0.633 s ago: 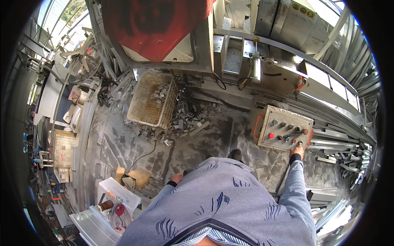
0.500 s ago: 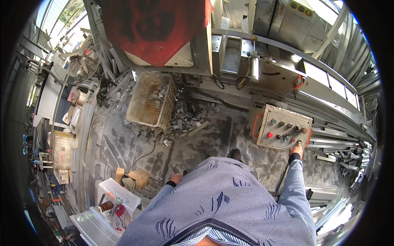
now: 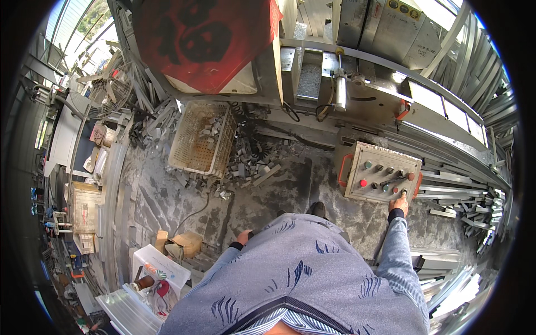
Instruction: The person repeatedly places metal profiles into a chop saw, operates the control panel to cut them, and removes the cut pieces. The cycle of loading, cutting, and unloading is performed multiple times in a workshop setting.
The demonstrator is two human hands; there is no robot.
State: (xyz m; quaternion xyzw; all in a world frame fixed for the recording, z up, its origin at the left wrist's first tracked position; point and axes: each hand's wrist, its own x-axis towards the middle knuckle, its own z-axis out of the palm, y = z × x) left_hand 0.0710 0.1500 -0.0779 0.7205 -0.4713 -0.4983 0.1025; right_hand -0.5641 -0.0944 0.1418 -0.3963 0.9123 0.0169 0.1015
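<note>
My right hand [image 3: 398, 206] is at the lower right corner of a grey metal control box [image 3: 362, 191], its closed fingers at a small button [image 3: 404, 193] there. The box's tilted face carries a red button [image 3: 363, 183], a green button [image 3: 368, 165] and several dark knobs, with an orange-red handle [image 3: 345, 170] on its left side. By my waist hangs my left hand [image 3: 243, 238], partly hidden by my body. A small dark shape shows beside it; whether the fingers hold it cannot be made out.
A machine with a metal cylinder [image 3: 340, 92] and a red-covered housing [image 3: 206, 44] stands ahead. Metal offcuts surround a plastic crate [image 3: 176, 146]. Long metal profiles [image 3: 455, 191] lie right. A fan [image 3: 109, 89], a cardboard box [image 3: 188, 243] and a white box [image 3: 173, 268] are left.
The view has shifted slightly, so the control box and machine appear a little farther left. My right hand stays at the same corner of the box. My left hand shows slightly more.
</note>
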